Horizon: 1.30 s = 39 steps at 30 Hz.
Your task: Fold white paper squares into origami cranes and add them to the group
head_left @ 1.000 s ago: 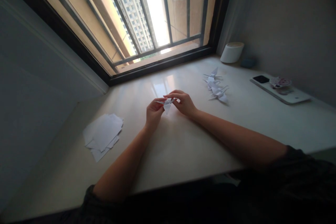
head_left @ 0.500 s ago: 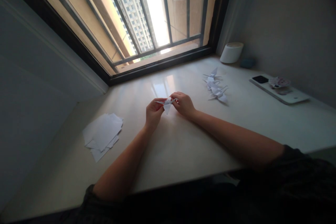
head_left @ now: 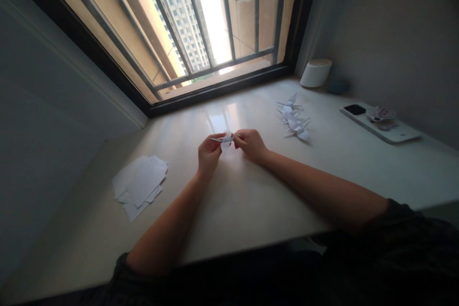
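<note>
A small white paper crane [head_left: 226,141] is held between my two hands above the pale tabletop [head_left: 229,205]. Its wings stick out toward me and away, and its thin points lie to the sides. My left hand [head_left: 209,154] pinches it at the left, by the thin point there. The thumb and fingers of my right hand [head_left: 251,144] close on the thin point at the right. Off to the right of my hands, several finished paper cranes [head_left: 294,117] lie in a row. A pile of white paper sheets [head_left: 141,181] rests left of my left forearm.
At the right lies a white phone [head_left: 382,122] with a round grip on its back. Behind it stand a white cup-like container [head_left: 316,72] and a dark rounded object [head_left: 338,87] by the wall. A barred window [head_left: 201,24] rises at the table's far edge.
My right hand has turned slightly, and its fingers now pinch the crane's right point. The crane has shifted a little to the left and tilted. Sheets and other cranes stay put.
</note>
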Available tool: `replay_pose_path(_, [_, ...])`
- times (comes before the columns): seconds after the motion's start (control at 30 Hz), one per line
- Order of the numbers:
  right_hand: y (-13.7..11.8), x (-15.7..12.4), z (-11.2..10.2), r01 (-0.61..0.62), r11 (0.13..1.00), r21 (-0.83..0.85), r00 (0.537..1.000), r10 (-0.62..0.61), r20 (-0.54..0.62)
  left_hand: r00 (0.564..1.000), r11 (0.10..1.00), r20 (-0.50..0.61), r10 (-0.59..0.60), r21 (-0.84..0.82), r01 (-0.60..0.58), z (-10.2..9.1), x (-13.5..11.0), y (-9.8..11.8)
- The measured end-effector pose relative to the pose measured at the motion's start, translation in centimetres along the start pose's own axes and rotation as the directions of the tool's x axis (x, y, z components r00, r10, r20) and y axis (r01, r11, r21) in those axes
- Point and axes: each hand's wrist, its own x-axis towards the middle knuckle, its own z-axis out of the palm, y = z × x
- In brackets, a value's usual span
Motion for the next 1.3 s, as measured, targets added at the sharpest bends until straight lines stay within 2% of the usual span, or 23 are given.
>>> replay_pose_path(0.13, [-0.2,0.0,0.0,-0.016,0.996,0.091,1.0,0.014,0.02,0.988,0.996,-0.144,0.058,0.077,-0.048,-0.9,0.7,-0.6])
replay_pose_path(0.2, [-0.3,0.1,0.2,-0.024,0.983,0.181,0.999,0.015,0.051,0.979,0.991,-0.18,0.092,0.117,-0.072,-1.4,1.0,-0.9])
replay_pose_path(0.33, [-0.3,0.1,0.7,-0.07,0.92,0.386,0.986,0.007,0.164,0.977,0.949,-0.152,0.149,0.301,-0.098,-1.8,0.8,-0.7])
replay_pose_path(0.47, [-0.3,0.2,0.9,-0.118,0.893,0.435,0.973,0.017,0.23,0.969,0.891,-0.106,0.223,0.426,-0.159,-1.7,0.2,-0.4])
replay_pose_path(0.63, [-0.3,0.2,1.0,-0.182,0.827,0.533,0.967,0.051,0.25,0.968,0.852,-0.067,0.242,0.493,-0.179,-1.9,0.2,-0.6])
replay_pose_path(0.9, [-0.4,0.3,1.1,-0.2,0.753,0.627,0.972,0.072,0.223,0.985,0.897,-0.089,0.148,0.431,-0.096,-1.5,0.4,-0.6])
replay_pose_path(1.0, [-0.4,0.3,1.2,-0.184,0.746,0.64,0.976,0.061,0.209,0.985,0.9,-0.09,0.146,0.426,-0.094,-1.5,0.4,-0.6])
replay_pose_path(1.2, [-0.2,0.1,1.3,-0.166,0.809,0.563,0.972,0.038,0.233,0.982,0.847,-0.068,0.176,0.518,-0.116,-1.7,0.3,-0.4])
replay_pose_path(1.3, [-0.3,0.1,1.1,-0.14,0.847,0.514,0.973,0.02,0.232,0.984,0.851,-0.063,0.165,0.514,-0.11,-1.7,0.2,-0.5])
